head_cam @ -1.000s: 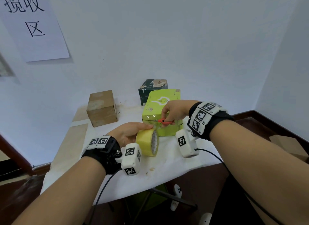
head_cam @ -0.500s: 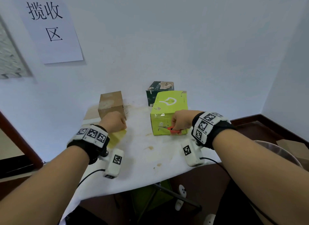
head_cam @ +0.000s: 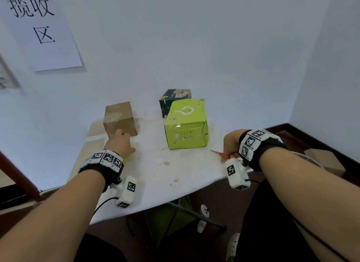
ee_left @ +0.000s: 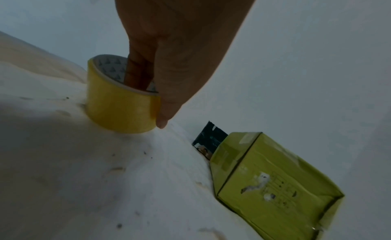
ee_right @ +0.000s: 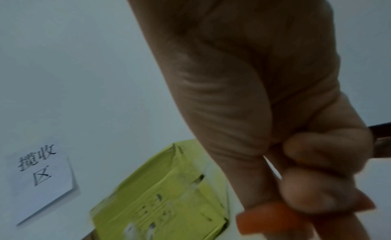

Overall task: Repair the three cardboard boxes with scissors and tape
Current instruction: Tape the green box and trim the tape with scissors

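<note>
Tape roll (ee_left: 120,108) stands pinched in left hand (head_cam: 120,144); right hand (head_cam: 230,144) grips scissors (head_cam: 221,154) beside green box (head_cam: 186,129).

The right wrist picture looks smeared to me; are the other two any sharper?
Right wrist view: motion blur smears the right hand and green box. Left wrist view: dim but sharper, tape roll crisp. Head view: brightest, clearest, with glare on the green box's taped front.

Bare forearms, no sleeves, rising from the lower left and lower right of the head view. Black wristband (head_cam: 101,172) on the left, black wristband (head_cam: 266,150) on the right, each ringed with white blocks printed with black square markers. White camera pod (head_cam: 126,191) and white camera pod (head_cam: 236,174) slung below, 1 per wrist, each marker-tagged, trailing a thin black cable (head_cam: 105,202).
</note>
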`<state>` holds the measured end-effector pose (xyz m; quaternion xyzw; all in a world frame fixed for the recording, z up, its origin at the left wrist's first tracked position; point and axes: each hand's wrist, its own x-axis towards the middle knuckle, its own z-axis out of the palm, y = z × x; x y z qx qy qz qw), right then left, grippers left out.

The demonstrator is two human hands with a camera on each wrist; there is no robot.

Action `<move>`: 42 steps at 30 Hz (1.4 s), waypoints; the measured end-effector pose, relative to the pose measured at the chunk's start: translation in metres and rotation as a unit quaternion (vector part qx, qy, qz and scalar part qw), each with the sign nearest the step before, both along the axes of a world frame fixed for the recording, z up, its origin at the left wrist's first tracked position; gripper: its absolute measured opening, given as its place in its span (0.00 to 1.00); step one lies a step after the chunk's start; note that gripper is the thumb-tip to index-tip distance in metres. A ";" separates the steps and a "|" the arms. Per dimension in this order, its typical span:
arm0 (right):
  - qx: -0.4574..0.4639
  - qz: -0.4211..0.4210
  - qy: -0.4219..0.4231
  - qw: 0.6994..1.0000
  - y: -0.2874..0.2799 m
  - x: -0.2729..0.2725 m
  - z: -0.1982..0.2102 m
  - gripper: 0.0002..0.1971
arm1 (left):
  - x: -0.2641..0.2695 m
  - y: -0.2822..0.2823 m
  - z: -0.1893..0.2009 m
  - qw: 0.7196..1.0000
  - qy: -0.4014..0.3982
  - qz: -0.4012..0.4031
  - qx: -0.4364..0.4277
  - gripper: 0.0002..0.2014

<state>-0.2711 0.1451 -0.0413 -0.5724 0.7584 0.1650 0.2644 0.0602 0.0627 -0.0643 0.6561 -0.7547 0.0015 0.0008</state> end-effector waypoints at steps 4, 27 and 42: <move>-0.015 -0.073 -0.045 0.996 0.001 -0.006 -0.004 0.17 | -0.004 -0.005 0.000 0.999 0.037 -0.034 0.020 0.27; -0.202 -0.109 -0.052 0.972 -0.031 0.008 -0.027 0.19 | -0.062 -0.014 0.031 0.948 0.224 -0.203 -0.104 0.13; -0.378 -0.166 -0.282 0.866 -0.075 0.038 -0.010 0.27 | -0.076 -0.034 0.016 0.901 0.269 -0.324 -0.099 0.10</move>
